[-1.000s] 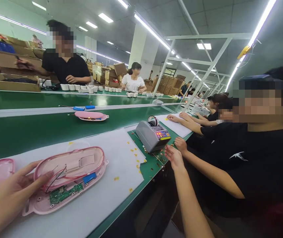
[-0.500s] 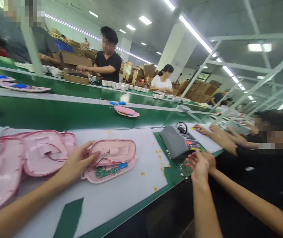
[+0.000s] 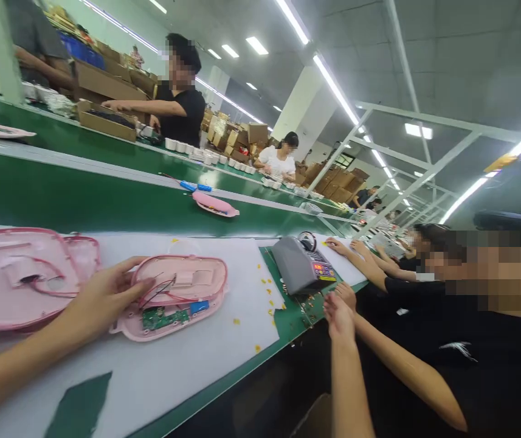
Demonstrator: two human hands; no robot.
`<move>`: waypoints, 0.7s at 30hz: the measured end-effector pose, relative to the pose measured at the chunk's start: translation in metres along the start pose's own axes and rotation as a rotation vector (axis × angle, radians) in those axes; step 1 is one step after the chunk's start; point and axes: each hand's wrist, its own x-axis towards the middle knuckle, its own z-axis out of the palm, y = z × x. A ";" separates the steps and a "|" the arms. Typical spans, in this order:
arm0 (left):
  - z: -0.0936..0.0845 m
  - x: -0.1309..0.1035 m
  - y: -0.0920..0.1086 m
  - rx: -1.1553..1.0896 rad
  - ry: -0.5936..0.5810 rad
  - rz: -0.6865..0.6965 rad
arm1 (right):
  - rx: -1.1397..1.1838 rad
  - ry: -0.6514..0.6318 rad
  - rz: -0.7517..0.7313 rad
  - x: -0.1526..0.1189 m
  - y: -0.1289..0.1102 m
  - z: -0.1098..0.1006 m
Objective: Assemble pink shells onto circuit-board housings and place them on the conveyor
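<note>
My left hand (image 3: 109, 292) is closed on the left end of a pink plastic shell (image 3: 205, 272), thumb on its inner face. Thin wires run across the shell near my thumb. It leans over another pink half (image 3: 135, 331), which holds a green circuit board (image 3: 164, 319) and a blue battery (image 3: 199, 306). On the right, my right hand (image 3: 341, 317) is raised at the table edge with fingers curled; whatever is in them is too small or hidden. A co-worker's hand (image 3: 348, 295) is right beside it, in front of a grey tape dispenser (image 3: 294, 267).
More pink shells (image 3: 18, 280) lie overlapped at left. Yellow tape bits (image 3: 236, 321) dot the white sheet (image 3: 187, 371). Small metal parts (image 3: 308, 313) lie by the dispenser. Beyond, a pink half-shell (image 3: 214, 204) and blue batteries (image 3: 195, 186) sit on the green surface. Co-workers sit right and across.
The view has turned, so most things sit further left. My left hand keeps its hold on the pink shell. My right hand's fingers look more drawn together.
</note>
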 end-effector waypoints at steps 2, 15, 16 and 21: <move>-0.003 0.000 -0.003 -0.075 -0.079 0.035 | 0.058 0.035 -0.034 -0.016 -0.013 0.011; -0.008 -0.006 -0.008 -0.348 -0.242 0.145 | -0.466 -1.025 -1.026 -0.126 -0.136 0.239; -0.009 -0.007 -0.008 -0.348 -0.241 0.149 | -0.509 -1.016 -1.047 -0.126 -0.133 0.243; -0.009 -0.006 -0.010 -0.386 -0.235 0.147 | -0.610 -0.964 -1.126 -0.128 -0.125 0.243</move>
